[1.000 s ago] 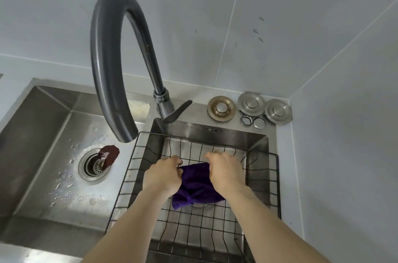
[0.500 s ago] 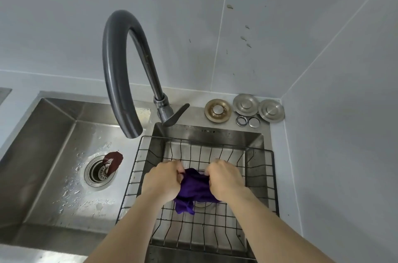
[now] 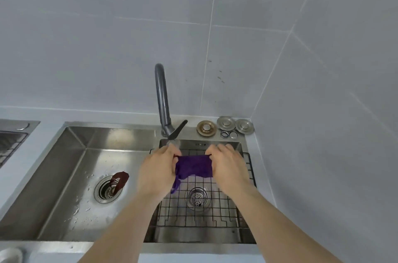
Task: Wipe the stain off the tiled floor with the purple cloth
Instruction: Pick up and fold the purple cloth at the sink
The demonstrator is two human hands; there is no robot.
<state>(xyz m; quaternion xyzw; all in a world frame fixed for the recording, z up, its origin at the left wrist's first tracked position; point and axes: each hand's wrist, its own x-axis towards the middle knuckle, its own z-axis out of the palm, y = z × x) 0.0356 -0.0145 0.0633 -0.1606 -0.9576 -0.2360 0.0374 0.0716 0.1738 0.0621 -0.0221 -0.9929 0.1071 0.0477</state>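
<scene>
purple cloth (image 3: 195, 165): now stretched flat, no longer bunched | left hand (image 3: 158, 169), right hand (image 3: 228, 167): pulled further apart | view: farther back

Purple cloth (image 3: 195, 166), plain; dark grey tap (image 3: 162, 99); silver steel sink (image 3: 73, 161); black wire rack (image 3: 206, 209) in a square grid; reddish-brown scrap (image 3: 120, 179) at the drain; pale grey wall tiles (image 3: 107, 47) with white seams; brass-toned stopper (image 3: 206, 127) beside silver ones.
</scene>
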